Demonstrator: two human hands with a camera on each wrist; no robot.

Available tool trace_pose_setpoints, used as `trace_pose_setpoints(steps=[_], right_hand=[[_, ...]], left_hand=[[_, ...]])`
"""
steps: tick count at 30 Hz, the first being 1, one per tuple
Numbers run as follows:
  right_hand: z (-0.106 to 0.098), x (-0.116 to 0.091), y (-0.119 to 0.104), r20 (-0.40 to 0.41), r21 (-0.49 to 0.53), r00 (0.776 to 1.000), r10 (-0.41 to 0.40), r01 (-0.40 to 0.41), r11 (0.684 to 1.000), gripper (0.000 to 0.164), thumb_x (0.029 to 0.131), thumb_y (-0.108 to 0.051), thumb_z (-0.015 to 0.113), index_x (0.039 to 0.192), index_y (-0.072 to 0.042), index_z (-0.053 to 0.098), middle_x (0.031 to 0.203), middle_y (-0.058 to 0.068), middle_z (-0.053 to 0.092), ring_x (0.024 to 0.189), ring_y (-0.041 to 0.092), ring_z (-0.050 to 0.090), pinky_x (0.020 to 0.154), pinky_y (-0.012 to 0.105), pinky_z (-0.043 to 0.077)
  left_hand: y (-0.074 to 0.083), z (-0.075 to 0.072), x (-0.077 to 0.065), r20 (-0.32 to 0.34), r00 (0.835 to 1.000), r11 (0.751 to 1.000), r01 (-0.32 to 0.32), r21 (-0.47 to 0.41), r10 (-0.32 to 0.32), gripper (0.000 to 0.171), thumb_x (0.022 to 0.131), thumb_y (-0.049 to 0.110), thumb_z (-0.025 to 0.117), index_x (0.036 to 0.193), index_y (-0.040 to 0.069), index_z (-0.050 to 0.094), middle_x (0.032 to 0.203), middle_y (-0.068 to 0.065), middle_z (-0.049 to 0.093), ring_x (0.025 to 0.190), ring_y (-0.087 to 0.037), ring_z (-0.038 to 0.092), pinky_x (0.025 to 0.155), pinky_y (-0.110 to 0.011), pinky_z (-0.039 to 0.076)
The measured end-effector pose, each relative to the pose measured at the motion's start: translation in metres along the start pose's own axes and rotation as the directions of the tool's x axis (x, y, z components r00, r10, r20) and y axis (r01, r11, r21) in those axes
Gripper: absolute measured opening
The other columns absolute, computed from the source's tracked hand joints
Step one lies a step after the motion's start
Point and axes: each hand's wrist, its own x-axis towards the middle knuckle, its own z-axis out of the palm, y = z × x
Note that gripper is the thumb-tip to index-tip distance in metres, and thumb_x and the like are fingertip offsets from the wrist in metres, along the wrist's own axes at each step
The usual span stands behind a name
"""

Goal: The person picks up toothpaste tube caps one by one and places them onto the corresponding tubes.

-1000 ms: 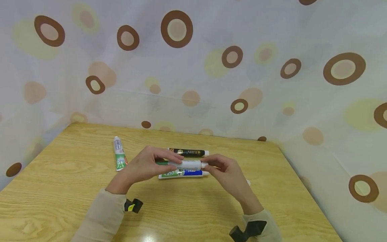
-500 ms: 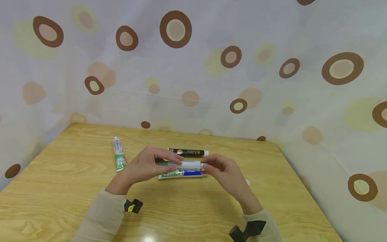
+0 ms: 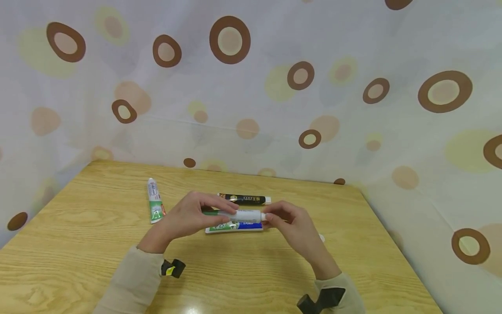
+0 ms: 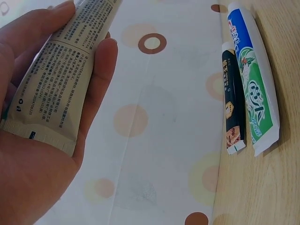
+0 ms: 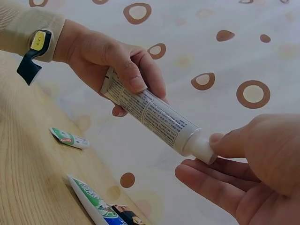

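Note:
Above the table, my left hand [image 3: 188, 216] grips a white and green toothpaste tube [image 3: 247, 216], held level. Small print covers the side of it that shows in both wrist views. At the tube's right end, the thumb and fingers of my right hand [image 3: 294, 224] pinch its white cap [image 5: 202, 151]. Behind and below the held tube lies a green and blue toothpaste tube [image 3: 251, 226], its cap end hidden by my right fingers. A black toothpaste tube [image 3: 245, 199] with a white cap lies just beyond.
Farther left on the wooden table [image 3: 219, 270] lies another white and green tube [image 3: 154, 200]. A small white object [image 3: 322, 237] shows partly beside my right wrist. A dotted cloth [image 3: 251, 96] hangs along the table's back and sides.
My right fingers have shifted slightly around the cap and now cover the cap of the green and blue tube behind. The left hand and the held tube stay nearly in place.

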Motion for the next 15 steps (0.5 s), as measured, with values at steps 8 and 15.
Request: trace_pose_setpoints(steps=[8, 15], right_hand=[[-0.0001, 0.0004, 0.0000, 0.014, 0.004, 1.000, 0.024, -0.024, 1.000, 0.021, 0.096, -0.013, 0.065, 0.114, -0.002, 0.065, 0.109, 0.020, 0.067, 0.095, 0.022, 0.071, 0.080, 0.035, 0.060], [0.0002, 0.0004, 0.0008, 0.027, -0.020, 1.000, -0.014, 0.014, 1.000, 0.019, 0.094, -0.003, 0.065, 0.114, -0.003, 0.065, 0.109, 0.020, 0.068, 0.095, 0.017, 0.069, 0.081, 0.029, 0.059]], left_hand=[[-0.0007, -0.0007, 0.0009, 0.000, 1.000, 1.000, 0.004, 0.002, -0.004, 0.020, 0.088, 0.019, 0.077, 0.107, 0.025, 0.078, 0.117, 0.007, 0.073, 0.120, -0.012, 0.063, 0.079, -0.027, 0.057], [-0.0012, -0.0011, 0.0007, -0.009, 1.000, 1.000, 0.013, 0.012, -0.013, 0.020, 0.088, 0.020, 0.077, 0.107, 0.025, 0.078, 0.115, 0.008, 0.074, 0.117, -0.011, 0.064, 0.077, -0.027, 0.057]])
